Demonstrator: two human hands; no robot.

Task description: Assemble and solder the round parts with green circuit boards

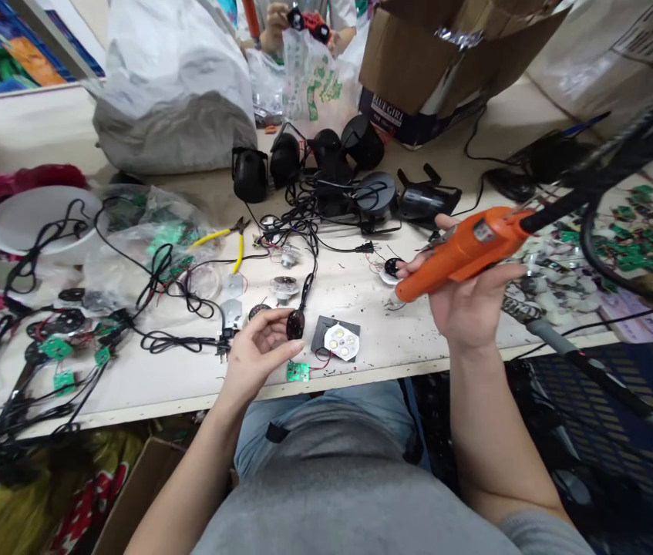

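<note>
Because the right hand [465, 304] wraps an orange soldering iron [465, 247] over the worktop [210, 385] — tip by thin wires [373, 264] — a slip could scorch them; the left hand [255, 358] lies half-open, empty, beside a black cabled part [295, 324].

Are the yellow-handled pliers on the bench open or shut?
Open: the yellow-handled pliers lie with their two handles splayed wide apart, joined only at the dark metal head.

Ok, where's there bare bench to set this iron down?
For the iron, bare bench shows between the LED plate and your right hand, specked with debris. Another strip lies right of the cardboard box. It's crowded at left with cables and at far right with green boards.
</note>
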